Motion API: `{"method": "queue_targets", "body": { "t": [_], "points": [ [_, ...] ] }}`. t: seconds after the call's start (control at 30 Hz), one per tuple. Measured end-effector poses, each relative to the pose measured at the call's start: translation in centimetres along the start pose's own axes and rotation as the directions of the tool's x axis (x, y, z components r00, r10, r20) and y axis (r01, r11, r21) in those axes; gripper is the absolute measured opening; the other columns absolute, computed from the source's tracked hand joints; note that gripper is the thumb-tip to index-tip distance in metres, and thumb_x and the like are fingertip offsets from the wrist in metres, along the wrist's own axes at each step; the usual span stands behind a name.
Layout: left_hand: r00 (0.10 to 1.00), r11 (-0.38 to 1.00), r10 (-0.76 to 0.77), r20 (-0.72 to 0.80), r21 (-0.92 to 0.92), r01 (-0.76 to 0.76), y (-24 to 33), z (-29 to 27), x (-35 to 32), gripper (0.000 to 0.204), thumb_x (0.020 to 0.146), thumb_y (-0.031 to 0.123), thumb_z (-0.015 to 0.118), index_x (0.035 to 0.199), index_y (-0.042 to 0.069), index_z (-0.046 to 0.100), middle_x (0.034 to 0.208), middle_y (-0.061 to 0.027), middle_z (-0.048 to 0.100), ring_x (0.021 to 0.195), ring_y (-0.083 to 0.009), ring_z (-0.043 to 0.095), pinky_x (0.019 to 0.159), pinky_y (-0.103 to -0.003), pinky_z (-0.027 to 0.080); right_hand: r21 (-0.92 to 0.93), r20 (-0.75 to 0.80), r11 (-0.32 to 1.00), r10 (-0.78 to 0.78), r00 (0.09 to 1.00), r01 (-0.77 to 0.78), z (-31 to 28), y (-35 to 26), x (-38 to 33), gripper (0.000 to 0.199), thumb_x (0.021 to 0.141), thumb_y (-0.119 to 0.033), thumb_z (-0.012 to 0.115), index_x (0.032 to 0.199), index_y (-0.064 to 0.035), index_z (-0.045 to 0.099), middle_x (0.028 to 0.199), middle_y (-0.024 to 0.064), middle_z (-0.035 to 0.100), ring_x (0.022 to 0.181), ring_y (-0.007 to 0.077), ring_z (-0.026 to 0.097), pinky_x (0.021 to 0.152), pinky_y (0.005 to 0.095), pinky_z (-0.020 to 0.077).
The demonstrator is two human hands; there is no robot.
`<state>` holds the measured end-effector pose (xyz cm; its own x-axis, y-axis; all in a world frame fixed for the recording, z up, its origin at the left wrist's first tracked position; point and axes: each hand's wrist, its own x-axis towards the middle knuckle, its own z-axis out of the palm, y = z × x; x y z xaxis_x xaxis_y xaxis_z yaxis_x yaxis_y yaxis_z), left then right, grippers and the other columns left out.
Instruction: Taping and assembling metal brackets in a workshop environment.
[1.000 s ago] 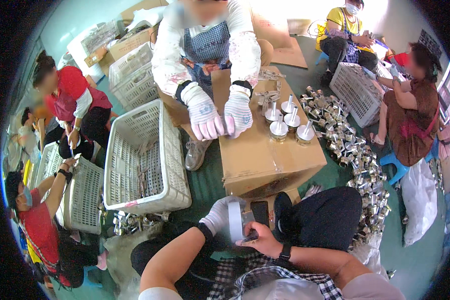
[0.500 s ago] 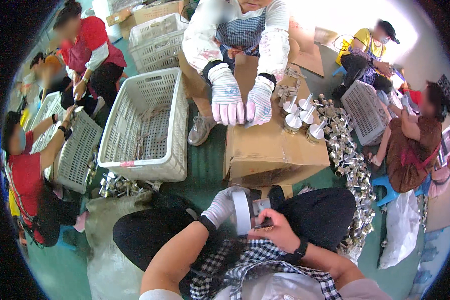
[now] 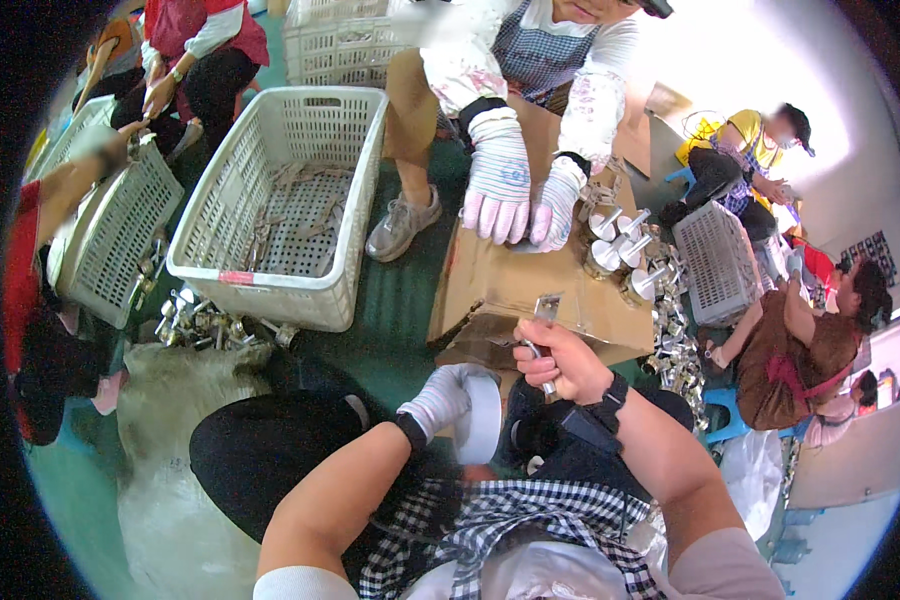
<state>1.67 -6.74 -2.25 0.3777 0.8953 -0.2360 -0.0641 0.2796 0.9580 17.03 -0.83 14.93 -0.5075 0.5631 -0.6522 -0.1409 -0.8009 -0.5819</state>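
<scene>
My left hand, in a striped knit glove, grips a wide pale ring that looks like a tape roll above my lap. My bare right hand is closed around a small silver metal piece; its flat end sticks up past the fingers, and the rest is mostly hidden. This hand is over the near edge of a brown cardboard box. Several metal parts with upright stems stand on the box's right side. Across the box, another person's gloved hands rest at its far left edge.
A white plastic crate with thin strips inside stands to the left. Loose metal parts lie beside it, near a pale sack. More metal parts are heaped right of the box. Other people sit with crates on both sides.
My right hand has moved up and away from the pale ring with the metal piece, toward the box. My left hand still holds the ring. The whole view has shifted.
</scene>
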Motion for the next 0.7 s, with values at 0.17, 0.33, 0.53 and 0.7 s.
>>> {"method": "queue_targets", "body": {
  "t": [0.17, 0.33, 0.53, 0.7],
  "points": [
    [0.999, 0.999, -0.016, -0.050, 0.037, 0.018, -0.5, -0.1, -0.2, 0.043, 0.068, -0.014, 0.050, 0.104, 0.005, 0.062, 0.093, -0.0075, 0.066, 0.085, -0.0138, 0.059, 0.076, -0.026, 0.046, -0.010, -0.008, 0.999, 0.033, 0.999, -0.033, 0.7, 0.7, 2.3, 0.019, 0.088, -0.024, 0.057, 0.083, -0.0108, 0.044, 0.064, -0.0010, 0.042, 0.043, 0.0005, 0.033, 0.034, 0.0132, 0.0248],
    [0.996, 0.996, -0.072, -0.056, 0.048, 0.075, 1.5, 0.0, -0.8, 0.042, 0.069, -0.014, 0.048, 0.104, 0.004, 0.062, 0.092, -0.0081, 0.066, 0.084, -0.0139, 0.059, 0.076, -0.027, 0.046, -0.018, -0.043, 0.999, 0.051, 0.998, -0.052, 1.2, 0.7, 2.7, 0.019, 0.087, -0.023, 0.059, 0.083, -0.0131, 0.043, 0.064, -0.0011, 0.043, 0.042, 0.0005, 0.033, 0.033, 0.0132, 0.0246],
    [0.996, 0.996, -0.074, -0.044, 0.052, 0.076, 1.1, 0.0, -0.5, 0.029, 0.075, -0.007, 0.058, 0.104, 0.000, 0.060, 0.096, -0.0072, 0.064, 0.085, -0.0116, 0.057, 0.077, -0.028, 0.048, -0.011, -0.064, 0.998, 0.060, 0.996, -0.061, 1.5, 0.9, 3.5, 0.019, 0.086, -0.023, 0.060, 0.084, -0.0132, 0.043, 0.062, -0.0013, 0.042, 0.042, 0.0009, 0.033, 0.033, 0.0142, 0.0241],
    [0.999, 0.997, -0.007, -0.036, -0.071, 0.004, -1.9, -0.3, 0.3, 0.028, 0.076, -0.009, 0.056, 0.102, 0.000, 0.061, 0.096, -0.0057, 0.064, 0.084, -0.0114, 0.057, 0.077, -0.027, 0.048, 0.102, -0.061, 0.992, 0.078, 0.995, -0.072, 1.5, -0.3, 2.3, 0.019, 0.086, -0.024, 0.060, 0.081, -0.0104, 0.047, 0.062, -0.0010, 0.042, 0.041, 0.0013, 0.032, 0.034, 0.0143, 0.0238]
  ]
}}
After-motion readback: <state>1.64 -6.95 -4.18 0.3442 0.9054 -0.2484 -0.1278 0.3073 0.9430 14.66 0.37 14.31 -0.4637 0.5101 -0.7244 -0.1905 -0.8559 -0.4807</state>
